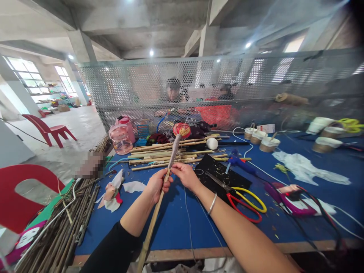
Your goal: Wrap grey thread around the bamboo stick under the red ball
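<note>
My left hand (157, 185) is closed around a long bamboo stick (153, 223) that slants up from the table's near edge. The stick's upper part is wrapped in grey cloth and ends in a red round head (182, 130) with yellow fibres. My right hand (186, 175) pinches the stick just above my left hand, fingers pressed on it. A silver bangle (212, 203) sits on my right wrist. Both hands hover over the blue table (176, 223).
Scissors with red and yellow handles (244, 203) lie on a black sheet (224, 176) right of my hands. Bamboo sticks (170, 151) pile behind, more bundled at left (65, 223). A blue glue gun (239, 161), pink jug (122, 136), tape rolls, white cloth (307, 167). People sit behind a mesh screen (199, 87).
</note>
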Motion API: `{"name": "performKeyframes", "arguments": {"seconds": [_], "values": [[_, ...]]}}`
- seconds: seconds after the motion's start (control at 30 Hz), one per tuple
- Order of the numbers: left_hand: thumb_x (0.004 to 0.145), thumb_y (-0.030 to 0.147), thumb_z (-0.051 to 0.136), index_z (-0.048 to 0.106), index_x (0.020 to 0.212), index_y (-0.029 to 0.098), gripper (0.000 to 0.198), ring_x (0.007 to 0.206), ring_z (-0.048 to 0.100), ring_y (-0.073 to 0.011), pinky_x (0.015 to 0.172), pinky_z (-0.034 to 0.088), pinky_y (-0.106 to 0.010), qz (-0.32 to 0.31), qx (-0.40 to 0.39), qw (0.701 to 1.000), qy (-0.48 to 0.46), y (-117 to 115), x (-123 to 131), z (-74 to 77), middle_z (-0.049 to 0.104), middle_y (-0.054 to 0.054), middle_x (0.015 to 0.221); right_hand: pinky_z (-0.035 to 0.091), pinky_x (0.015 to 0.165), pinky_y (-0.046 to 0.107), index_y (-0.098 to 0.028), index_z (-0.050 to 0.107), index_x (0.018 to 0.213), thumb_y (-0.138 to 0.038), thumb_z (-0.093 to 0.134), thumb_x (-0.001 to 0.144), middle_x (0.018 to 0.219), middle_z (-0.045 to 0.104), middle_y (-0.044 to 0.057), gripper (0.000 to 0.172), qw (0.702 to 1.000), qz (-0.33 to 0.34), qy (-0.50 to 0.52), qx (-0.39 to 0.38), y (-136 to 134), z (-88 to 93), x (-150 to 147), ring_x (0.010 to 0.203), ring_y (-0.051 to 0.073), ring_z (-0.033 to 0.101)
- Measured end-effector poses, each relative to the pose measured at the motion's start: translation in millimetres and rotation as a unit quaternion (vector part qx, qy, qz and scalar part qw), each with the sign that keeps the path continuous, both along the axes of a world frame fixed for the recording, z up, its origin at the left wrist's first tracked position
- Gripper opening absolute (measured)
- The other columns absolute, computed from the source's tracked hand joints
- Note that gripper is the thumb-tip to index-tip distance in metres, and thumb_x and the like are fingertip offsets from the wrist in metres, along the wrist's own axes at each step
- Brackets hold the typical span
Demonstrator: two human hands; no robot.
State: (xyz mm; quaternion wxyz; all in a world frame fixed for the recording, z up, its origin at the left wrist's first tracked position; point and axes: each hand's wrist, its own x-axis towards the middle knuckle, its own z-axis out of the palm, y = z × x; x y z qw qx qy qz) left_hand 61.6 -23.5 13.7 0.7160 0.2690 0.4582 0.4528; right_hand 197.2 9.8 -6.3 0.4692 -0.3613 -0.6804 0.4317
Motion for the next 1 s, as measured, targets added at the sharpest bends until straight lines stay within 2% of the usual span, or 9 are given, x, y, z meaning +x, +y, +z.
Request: {"name": "performKeyframes", "arguments": {"seconds": [0.13,0.23,0.3,0.37,0.43,0.5,0.6,0.8,1.0], "values": [[0.082,0.029,0.046,0.051,0.075,0.013,0.018,0.032,0.028,0.0,0.03,0.016,-0.011,0.009,-0.003,1.0,-0.01,2,0,-4.7,0.049,0.003,0.053,0.04,0.069,0.028,-0.019,0.066,0.079,-0.029,0.05,0.083,0.077,0.066,0.003,0.019,0.988,-0.048,-0.106,0.103,-2,-0.2,-1,0.071,0.017,0.057],[0.082,0.028,0.046,0.051,0.076,0.013,0.017,0.032,0.028,-0.0002,0.03,0.016,-0.011,0.022,0.013,1.0,-0.01,2,0,-6.2,0.048,0.003,0.052,0.04,0.07,0.027,-0.018,0.065,0.078,-0.029,0.05,0.083,0.076,0.066,0.003,0.02,0.99,-0.037,-0.096,0.096,0,-1.5,-3,0.072,0.016,0.057],[0.081,0.029,0.047,0.051,0.077,0.013,0.017,0.032,0.027,0.0,0.03,0.016,-0.011,0.025,0.022,0.999,-0.021,1,2,-6.5,0.049,0.003,0.053,0.041,0.065,0.025,-0.016,0.063,0.075,-0.03,0.054,0.08,0.072,0.064,0.002,0.018,0.999,-0.002,-0.03,0.037,3,-3.9,-4,0.066,0.014,0.055],[0.079,0.029,0.051,0.05,0.077,0.014,0.016,0.032,0.026,0.0006,0.031,0.015,-0.011,0.019,0.04,0.998,-0.043,-1,3,-6.7,0.049,0.004,0.053,0.037,0.052,0.021,-0.015,0.061,0.081,-0.034,0.059,0.077,0.063,0.06,0.0,0.019,0.996,0.053,0.049,-0.057,7,-6.8,-4,0.052,0.009,0.048],[0.074,0.029,0.059,0.048,0.076,0.014,0.019,0.033,0.026,0.0014,0.032,0.015,-0.01,0.008,0.074,0.996,-0.055,-3,5,-7.0,0.05,0.004,0.055,0.024,0.039,0.018,-0.015,0.059,0.09,-0.039,0.062,0.074,0.054,0.054,-0.004,0.028,0.975,0.114,0.11,-0.156,9,-8.8,-2,0.038,0.005,0.034],[0.069,0.032,0.066,0.047,0.075,0.015,0.026,0.034,0.029,0.0014,0.033,0.017,-0.01,0.003,0.109,0.993,-0.046,-5,8,-7.5,0.053,0.004,0.057,0.011,0.035,0.018,-0.015,0.058,0.095,-0.041,0.064,0.073,0.05,0.05,-0.006,0.035,0.95,0.163,0.144,-0.225,9,-8.6,2,0.034,0.002,0.022],[0.069,0.045,0.065,0.047,0.074,0.015,0.034,0.036,0.038,-0.0018,0.033,0.024,-0.012,0.003,0.152,0.988,0.023,-7,11,-9.2,0.057,0.002,0.058,0.005,0.034,0.018,-0.014,0.059,0.098,-0.039,0.066,0.072,0.048,0.047,-0.007,0.037,0.926,0.197,0.169,-0.275,5,-4.7,6,0.033,0.001,0.018],[0.077,0.062,0.043,0.051,0.073,0.016,0.047,0.032,0.039,-0.0066,0.033,0.029,-0.018,0.0,0.224,0.955,0.194,-3,11,-19.1,0.049,0.004,0.043,0.005,0.033,0.018,-0.014,0.058,0.083,-0.033,0.075,0.062,0.051,0.046,-0.007,0.033,0.925,0.147,0.198,-0.29,3,-0.1,4,0.033,0.0,0.017],[0.064,0.049,0.067,0.045,0.062,0.017,0.039,0.034,0.041,-0.0056,0.037,0.028,-0.017,0.04,0.224,0.937,0.264,0,10,-26.5,0.046,0.006,0.043,0.004,0.033,0.018,-0.014,0.057,0.078,-0.034,0.073,0.063,0.044,0.035,-0.01,0.029,0.942,0.078,0.187,-0.268,12,-3.9,4,0.033,0.001,0.015]]}}
